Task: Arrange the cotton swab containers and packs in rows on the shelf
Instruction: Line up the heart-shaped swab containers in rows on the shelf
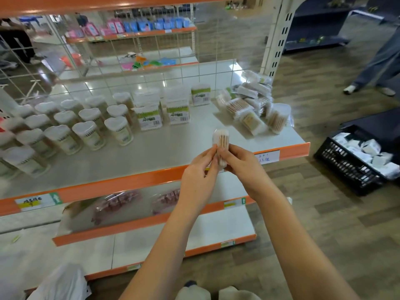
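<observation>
Both hands, left hand (200,164) and right hand (239,162), pinch one swab pack (220,139) upright above the shelf (164,148) front, apparently mid-placement; next it needs setting down in line beside the standing packs (164,109).

Clear swab pack (220,139) upright above shelf (151,152) front; loose packs (251,105) heaped right

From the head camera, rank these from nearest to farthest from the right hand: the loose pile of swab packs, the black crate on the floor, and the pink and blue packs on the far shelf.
Measured from the right hand:
1. Loose pile of swab packs, on the shelf's right end, just beyond the hand.
2. Black crate, on the floor to the right.
3. Pink and blue packs, on the far shelf behind the wire grid.
</observation>
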Motion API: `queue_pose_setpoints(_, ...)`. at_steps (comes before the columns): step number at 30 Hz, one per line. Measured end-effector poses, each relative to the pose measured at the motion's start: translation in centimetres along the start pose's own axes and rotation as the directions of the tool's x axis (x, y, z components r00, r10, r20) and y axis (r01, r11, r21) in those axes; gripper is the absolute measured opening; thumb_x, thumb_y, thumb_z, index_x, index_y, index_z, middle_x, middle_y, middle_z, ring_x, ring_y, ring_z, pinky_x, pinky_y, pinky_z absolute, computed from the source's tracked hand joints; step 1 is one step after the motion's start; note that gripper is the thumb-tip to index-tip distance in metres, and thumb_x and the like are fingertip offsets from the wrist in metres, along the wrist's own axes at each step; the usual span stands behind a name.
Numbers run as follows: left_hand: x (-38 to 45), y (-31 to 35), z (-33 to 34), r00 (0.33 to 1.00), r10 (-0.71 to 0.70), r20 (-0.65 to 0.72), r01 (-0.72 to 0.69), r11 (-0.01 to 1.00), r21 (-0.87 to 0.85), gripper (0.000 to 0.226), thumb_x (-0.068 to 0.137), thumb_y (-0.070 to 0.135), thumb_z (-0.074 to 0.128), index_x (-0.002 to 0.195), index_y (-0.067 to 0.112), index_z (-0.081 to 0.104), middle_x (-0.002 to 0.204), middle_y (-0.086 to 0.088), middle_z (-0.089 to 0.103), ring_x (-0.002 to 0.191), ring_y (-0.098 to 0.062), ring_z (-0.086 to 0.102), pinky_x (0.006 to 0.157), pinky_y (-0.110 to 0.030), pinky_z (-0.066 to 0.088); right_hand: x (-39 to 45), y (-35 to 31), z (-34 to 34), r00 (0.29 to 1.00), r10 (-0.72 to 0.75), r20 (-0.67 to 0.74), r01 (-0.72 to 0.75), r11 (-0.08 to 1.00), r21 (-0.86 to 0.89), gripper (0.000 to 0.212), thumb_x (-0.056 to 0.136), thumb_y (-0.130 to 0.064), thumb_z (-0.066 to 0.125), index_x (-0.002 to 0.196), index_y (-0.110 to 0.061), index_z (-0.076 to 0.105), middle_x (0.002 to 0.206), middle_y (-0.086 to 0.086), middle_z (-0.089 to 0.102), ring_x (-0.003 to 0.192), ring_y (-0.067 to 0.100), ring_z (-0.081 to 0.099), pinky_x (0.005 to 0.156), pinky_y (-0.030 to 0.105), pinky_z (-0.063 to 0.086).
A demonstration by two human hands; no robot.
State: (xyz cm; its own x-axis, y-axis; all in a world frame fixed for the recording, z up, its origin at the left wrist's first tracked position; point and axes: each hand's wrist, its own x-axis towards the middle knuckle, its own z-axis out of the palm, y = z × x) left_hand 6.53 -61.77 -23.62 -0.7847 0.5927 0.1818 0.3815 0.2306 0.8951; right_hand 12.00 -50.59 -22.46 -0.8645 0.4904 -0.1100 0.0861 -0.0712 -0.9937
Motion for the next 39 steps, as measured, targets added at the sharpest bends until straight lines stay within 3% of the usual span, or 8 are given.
queue_pose_setpoints(3,0.6,-0.1,-0.6,1.000,0.023,0.016,-0.023,1.000,0.005,0.032,0.098,0.021,0.047,0.129,0.022,0.058,0.131,0.008,0.057,0.119,-0.002,0.050,0.093,-0.002,0.036,0.1,-0.1,0.0,0.997,0.006,-0.071,0.000,0.996,0.086,0.020,0.097,-0.020,0.050,0.103,-0.012,0.066,0.103,0.015,0.069,0.097,0.025,0.066,0.091,0.038,0.052)
queue_pose_setpoints(4,0.8,0.0,-0.8,1.000,0.013,0.011,-0.013,1.000,-0.013,0.030,0.098,0.019,0.048,0.125,0.022,0.061,0.127,0.010,0.059,0.116,-0.001,0.052,0.090,-0.002,0.036,0.2,-0.1,-0.1,0.995,0.010,-0.097,0.000,0.995,0.104,0.021,0.098,-0.020,0.048,0.103,-0.012,0.067,0.102,0.016,0.070,0.096,0.026,0.066,0.090,0.039,0.052)
queue_pose_setpoints(9,2.4,0.1,-2.2,0.991,-0.108,-0.074,0.092,0.976,-0.196,0.025,0.097,0.019,0.050,0.117,0.030,0.060,0.118,0.011,0.062,0.105,-0.003,0.059,0.080,-0.012,0.050,0.2,0.0,-0.9,0.996,0.025,-0.085,-0.008,0.981,0.194,0.027,0.100,-0.020,0.043,0.112,-0.010,0.065,0.106,0.010,0.071,0.101,0.025,0.067,0.086,0.035,0.054)
queue_pose_setpoints(12,3.8,0.1,-3.0,0.974,-0.225,0.012,0.214,0.910,-0.356,0.030,0.097,0.019,0.051,0.126,0.018,0.057,0.119,0.003,0.065,0.106,-0.010,0.063,0.088,-0.025,0.053,-0.1,-0.1,-1.0,0.999,0.026,-0.018,-0.021,0.973,0.231,0.027,0.101,-0.020,0.041,0.105,-0.015,0.066,0.104,0.007,0.072,0.098,0.021,0.068,0.087,0.032,0.054)
queue_pose_setpoints(18,4.2,0.8,-3.4,0.964,-0.252,0.086,0.263,0.848,-0.460,0.025,0.097,0.014,0.051,0.118,0.007,0.060,0.091,0.000,0.069,0.071,-0.003,0.068,0.061,-0.017,0.053,-0.2,-0.2,-0.7,0.998,0.038,0.042,-0.047,0.966,0.255,0.026,0.100,-0.019,0.041,0.105,-0.013,0.066,0.103,0.007,0.072,0.097,0.020,0.068,0.089,0.032,0.055)
queue_pose_setpoints(25,4.6,0.9,-3.4,0.955,-0.296,-0.004,0.240,0.783,-0.574,0.015,0.094,0.012,0.056,0.108,0.008,0.058,0.085,0.003,0.069,0.077,-0.014,0.067,0.071,-0.026,0.056,0.1,0.4,-1.0,0.995,0.071,0.074,-0.094,0.922,0.376,0.018,0.085,-0.023,0.059,0.089,-0.006,0.062,0.086,0.010,0.066,0.083,0.021,0.065,0.077,0.028,0.057)
queue_pose_setpoints(30,4.4,1.1,-3.2,0.957,-0.288,0.034,0.240,0.721,-0.650,0.013,0.093,0.004,0.054,0.096,0.013,0.046,0.090,-0.005,0.065,0.076,-0.017,0.065,0.064,-0.023,0.056,0.7,0.5,-0.9,0.997,0.071,0.037,-0.080,0.916,0.392,0.013,0.093,-0.010,0.052,0.097,-0.005,0.063,0.090,0.005,0.071,0.079,0.014,0.068,0.075,0.024,0.057)
queue_pose_setpoints(39,5.1,0.0,-3.7,0.960,-0.250,0.123,0.278,0.841,-0.465,0.021,0.090,0.012,0.061,0.105,0.016,0.046,0.115,-0.013,0.059,0.092,-0.016,0.065,0.073,-0.025,0.055,1.4,-0.3,-1.2,0.999,0.029,-0.036,-0.010,0.903,0.429,0.015,0.095,-0.013,0.051,0.099,-0.005,0.063,0.093,0.006,0.072,0.087,0.017,0.067,0.086,0.032,0.055)
